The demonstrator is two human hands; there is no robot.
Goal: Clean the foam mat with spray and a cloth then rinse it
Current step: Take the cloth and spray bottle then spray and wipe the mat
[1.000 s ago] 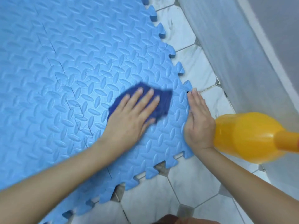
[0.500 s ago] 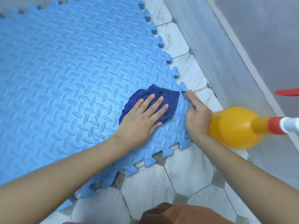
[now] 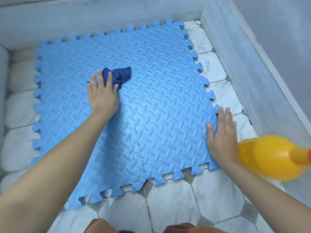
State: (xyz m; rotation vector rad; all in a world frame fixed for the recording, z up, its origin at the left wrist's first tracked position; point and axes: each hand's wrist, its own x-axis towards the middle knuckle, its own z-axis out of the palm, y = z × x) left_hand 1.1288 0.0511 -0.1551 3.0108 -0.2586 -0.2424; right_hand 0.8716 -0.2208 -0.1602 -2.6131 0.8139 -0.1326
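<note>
A light blue foam mat (image 3: 159, 115) with puzzle-tooth edges lies flat on the tiled floor. My left hand (image 3: 102, 93) presses a crumpled dark blue cloth (image 3: 120, 75) onto the mat's far middle, fingers straight, the cloth sticking out beyond the fingertips. My right hand (image 3: 222, 137) lies flat with straight fingers on the mat's right edge, near its front corner. A yellow spray bottle (image 3: 269, 157) with an orange neck stands right beside my right wrist, close to the camera; no hand holds it.
White marbled floor tiles (image 3: 176, 202) surround the mat. A grey wall base (image 3: 252, 78) runs along the right, and another low wall (image 3: 101, 17) along the back. My knees in brown cloth (image 3: 104, 226) show at the bottom edge.
My left hand has slid the cloth from the mat's right edge, near my right hand, out to the far middle. The view has pulled back. My right hand stays on the edge.
</note>
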